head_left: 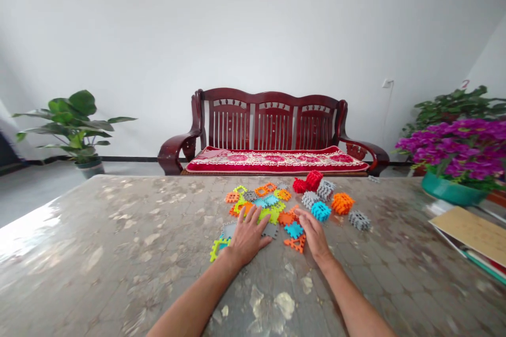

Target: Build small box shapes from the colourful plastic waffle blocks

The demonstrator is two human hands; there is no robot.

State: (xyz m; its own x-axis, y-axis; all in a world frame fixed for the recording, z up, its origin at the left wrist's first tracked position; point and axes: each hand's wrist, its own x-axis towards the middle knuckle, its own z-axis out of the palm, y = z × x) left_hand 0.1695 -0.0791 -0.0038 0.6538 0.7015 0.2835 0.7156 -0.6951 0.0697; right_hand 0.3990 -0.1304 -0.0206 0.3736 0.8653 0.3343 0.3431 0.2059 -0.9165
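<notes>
Loose interlocking puzzle tiles with notched edges lie in a spread on the table. My left hand [250, 236] rests palm down with its fingers spread over lime-green tiles [271, 215] and grey tiles [270, 230]. Beside its wrist are a lime-green frame tile [215, 250] and a pale grey tile [228, 230]. My right hand [314, 233] stands on edge at the right side of the spread, fingers stretched out. Its fingertips touch or nearly touch an orange tile [288, 217]. A blue tile [294, 230] and another orange tile [295, 243] lie just left of it.
Stacks of same-coloured tiles stand beyond my right hand: red [314, 180], grey [310, 199], blue [321, 211] and orange [342, 203]. At the table's right are a purple flower pot [453, 189] and papers [470, 231]. A wooden bench [272, 116] stands behind the table [98, 263].
</notes>
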